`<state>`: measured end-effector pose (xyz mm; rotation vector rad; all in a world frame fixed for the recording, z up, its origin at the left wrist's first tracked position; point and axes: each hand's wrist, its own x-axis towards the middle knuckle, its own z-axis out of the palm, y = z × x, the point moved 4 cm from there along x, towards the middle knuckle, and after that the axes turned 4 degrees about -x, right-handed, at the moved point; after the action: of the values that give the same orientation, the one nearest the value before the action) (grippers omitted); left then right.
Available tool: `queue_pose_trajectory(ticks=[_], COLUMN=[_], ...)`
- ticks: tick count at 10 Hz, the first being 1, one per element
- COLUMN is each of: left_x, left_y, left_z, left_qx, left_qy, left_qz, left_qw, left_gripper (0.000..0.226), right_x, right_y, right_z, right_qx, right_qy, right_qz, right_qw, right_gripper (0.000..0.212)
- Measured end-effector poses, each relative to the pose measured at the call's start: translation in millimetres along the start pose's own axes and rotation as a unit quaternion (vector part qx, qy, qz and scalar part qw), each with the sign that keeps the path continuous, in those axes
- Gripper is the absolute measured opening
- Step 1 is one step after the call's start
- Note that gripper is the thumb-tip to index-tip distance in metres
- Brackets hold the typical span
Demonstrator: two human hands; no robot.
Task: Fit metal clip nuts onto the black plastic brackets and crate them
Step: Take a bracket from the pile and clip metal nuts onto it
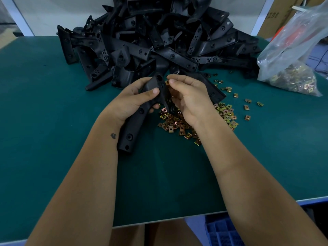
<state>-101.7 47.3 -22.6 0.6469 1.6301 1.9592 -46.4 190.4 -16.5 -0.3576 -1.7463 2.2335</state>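
Note:
My left hand [132, 100] grips a long black plastic bracket [132, 126] around its upper part, thumb across its face; the bracket's lower end points down toward me. My right hand [188, 96] pinches a small brass-coloured clip nut [167, 83] against the bracket's top right edge, fingers curled. Beneath both hands lies a loose heap of clip nuts [179, 124] on the green table mat [53, 121]. A big pile of black brackets [156, 38] fills the back of the table.
A clear plastic bag of clip nuts [292, 77] lies at the right rear. Scattered single nuts [247, 107] dot the mat to the right. A blue plastic crate [223, 231] sits below the table's front edge. Cardboard boxes [278, 16] stand behind the bag.

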Motion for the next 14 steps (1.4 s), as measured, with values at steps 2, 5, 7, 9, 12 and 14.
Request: queue_pose_trajectory(ticks=[2,5,7,9,12,14], left_x=[0.7,-0.1,-0.5,-2.5,-2.8,-2.9], left_y=[-0.5,0.0,1.1,2.1,2.8,2.6], left_z=[-0.7,-0.1,0.1,1.3,6.1,8.7], left_qx=[0.004,0.002,0.004,0.007,0.001,-0.009], left_qy=[-0.001,-0.003,0.002,-0.005,-0.002,-0.010], left_qz=[0.001,0.010,0.006,0.017,0.026,0.034], left_qw=[1.000,1.000,1.000,1.000,1.000,0.999], left_gripper=[0.042,0.039,0.051,0.040,0.040,0.039], right_x=[-0.7,-1.1,-1.1,-2.2,-0.8,-3.5], right_y=[0.4,0.9,2.5,-0.9,-7.7,-8.3], right_z=[0.9,2.2,3.7,2.8,-3.3,-1.8], right_qx=[0.031,0.056,0.047,0.045,-0.041,0.002], right_qy=[0.001,-0.007,-0.010,-0.025,-0.024,-0.019], right_qz=[0.011,0.023,0.021,-0.004,-0.042,-0.038], right_qw=[0.999,0.998,0.999,0.999,0.998,0.999], right_gripper=[0.010,0.009,0.009,0.014,0.014,0.012])
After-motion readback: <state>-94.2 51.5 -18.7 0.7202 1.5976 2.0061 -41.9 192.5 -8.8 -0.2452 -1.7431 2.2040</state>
